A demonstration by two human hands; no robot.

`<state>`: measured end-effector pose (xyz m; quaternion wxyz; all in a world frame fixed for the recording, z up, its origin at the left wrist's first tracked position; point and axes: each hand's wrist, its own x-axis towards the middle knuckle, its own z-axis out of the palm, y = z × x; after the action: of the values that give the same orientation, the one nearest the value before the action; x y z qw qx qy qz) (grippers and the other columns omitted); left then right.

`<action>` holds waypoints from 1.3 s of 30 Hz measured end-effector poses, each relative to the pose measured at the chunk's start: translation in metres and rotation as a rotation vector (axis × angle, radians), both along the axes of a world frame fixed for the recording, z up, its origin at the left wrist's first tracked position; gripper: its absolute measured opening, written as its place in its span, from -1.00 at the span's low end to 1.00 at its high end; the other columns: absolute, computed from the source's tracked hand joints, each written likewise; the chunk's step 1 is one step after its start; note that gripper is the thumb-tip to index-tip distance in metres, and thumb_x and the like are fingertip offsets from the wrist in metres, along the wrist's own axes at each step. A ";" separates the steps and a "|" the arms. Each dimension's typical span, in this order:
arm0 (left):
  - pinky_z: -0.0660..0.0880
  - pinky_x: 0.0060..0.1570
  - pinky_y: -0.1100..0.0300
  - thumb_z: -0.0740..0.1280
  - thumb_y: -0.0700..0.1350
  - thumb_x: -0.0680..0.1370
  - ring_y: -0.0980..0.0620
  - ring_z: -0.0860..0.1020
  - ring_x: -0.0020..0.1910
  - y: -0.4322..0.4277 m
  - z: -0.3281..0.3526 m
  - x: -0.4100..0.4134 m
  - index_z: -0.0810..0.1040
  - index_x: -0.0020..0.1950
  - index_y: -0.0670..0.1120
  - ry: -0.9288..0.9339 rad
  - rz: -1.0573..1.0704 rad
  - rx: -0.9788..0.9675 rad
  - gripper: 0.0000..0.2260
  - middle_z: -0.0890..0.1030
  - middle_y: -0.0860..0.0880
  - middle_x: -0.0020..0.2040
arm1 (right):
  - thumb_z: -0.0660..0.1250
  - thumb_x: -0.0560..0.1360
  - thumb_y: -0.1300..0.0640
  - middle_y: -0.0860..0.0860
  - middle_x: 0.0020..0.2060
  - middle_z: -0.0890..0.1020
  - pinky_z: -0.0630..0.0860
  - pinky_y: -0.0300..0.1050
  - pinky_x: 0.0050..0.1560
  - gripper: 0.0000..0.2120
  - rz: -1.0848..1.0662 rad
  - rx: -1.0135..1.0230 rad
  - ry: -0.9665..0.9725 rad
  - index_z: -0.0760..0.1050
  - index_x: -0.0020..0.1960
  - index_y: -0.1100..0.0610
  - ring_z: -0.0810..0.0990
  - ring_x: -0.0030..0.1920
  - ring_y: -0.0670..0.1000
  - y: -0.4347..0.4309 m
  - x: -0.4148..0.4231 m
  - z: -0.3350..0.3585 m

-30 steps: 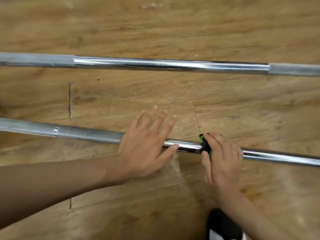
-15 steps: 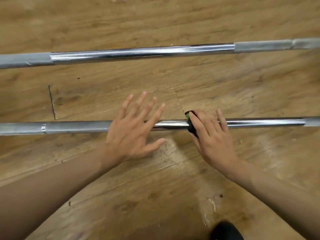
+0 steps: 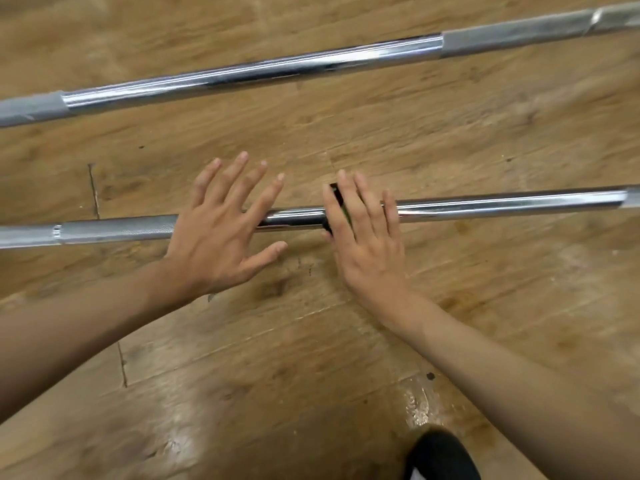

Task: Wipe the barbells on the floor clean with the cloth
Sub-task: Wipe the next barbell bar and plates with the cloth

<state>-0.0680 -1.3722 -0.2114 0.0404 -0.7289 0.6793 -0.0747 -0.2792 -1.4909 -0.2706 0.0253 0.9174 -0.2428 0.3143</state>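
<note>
Two chrome barbells lie on the wooden floor. The far barbell (image 3: 277,71) runs across the top. The near barbell (image 3: 502,204) crosses the middle, with a knurled grey section at its left. My left hand (image 3: 214,237) rests flat on the near bar, fingers spread and straight. Just to its right, my right hand (image 3: 363,237) lies flat over the same bar with straight fingers, pressing a dark cloth (image 3: 336,194) against it. Only a black sliver of the cloth shows at the hand's left edge. A short shiny stretch of bar shows between the hands.
The floor is worn wood planks (image 3: 242,358) with a shiny wet-looking patch (image 3: 415,403) near the bottom. A black shoe tip (image 3: 440,455) shows at the bottom edge, right of centre.
My right hand's fingers, curled round the cloth and bar a second ago, now lie flat and straight over them. My left hand stays flat on the bar. The view has tilted.
</note>
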 end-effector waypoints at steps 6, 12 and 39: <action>0.09 0.60 -0.27 0.00 0.35 0.64 -0.27 0.21 0.63 -0.002 -0.002 0.003 0.26 0.65 -0.13 0.004 -0.006 -0.031 -0.25 0.36 -0.26 0.59 | 0.42 0.63 0.17 0.24 0.53 0.37 0.06 0.24 0.62 -0.35 -0.209 -0.099 -0.007 0.20 0.62 0.02 0.31 0.58 0.21 -0.076 -0.094 -0.018; 0.08 0.60 -0.26 0.01 0.35 0.64 -0.26 0.23 0.63 -0.003 -0.002 0.002 0.26 0.65 -0.14 0.008 -0.010 -0.036 -0.25 0.38 -0.24 0.58 | 0.23 0.73 -0.01 0.21 0.50 0.45 0.15 0.30 0.56 -0.54 -0.164 0.038 -0.009 0.33 0.57 0.13 0.36 0.54 0.20 -0.030 -0.028 0.001; 0.14 0.57 -0.19 -0.01 0.15 0.70 -0.26 0.40 0.52 0.041 -0.006 0.044 0.57 0.40 -0.18 0.108 0.245 -0.054 -0.43 0.62 -0.22 0.34 | 0.08 0.65 0.00 0.12 0.19 0.64 0.28 0.21 0.46 -0.55 -0.259 0.253 0.326 0.49 0.45 0.11 0.56 0.20 0.22 -0.033 -0.052 0.060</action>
<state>-0.0242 -1.3317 -0.2177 -0.0073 -0.8101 0.5843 -0.0481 -0.3309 -1.5242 -0.2103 -0.0109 0.9130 -0.3888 0.1233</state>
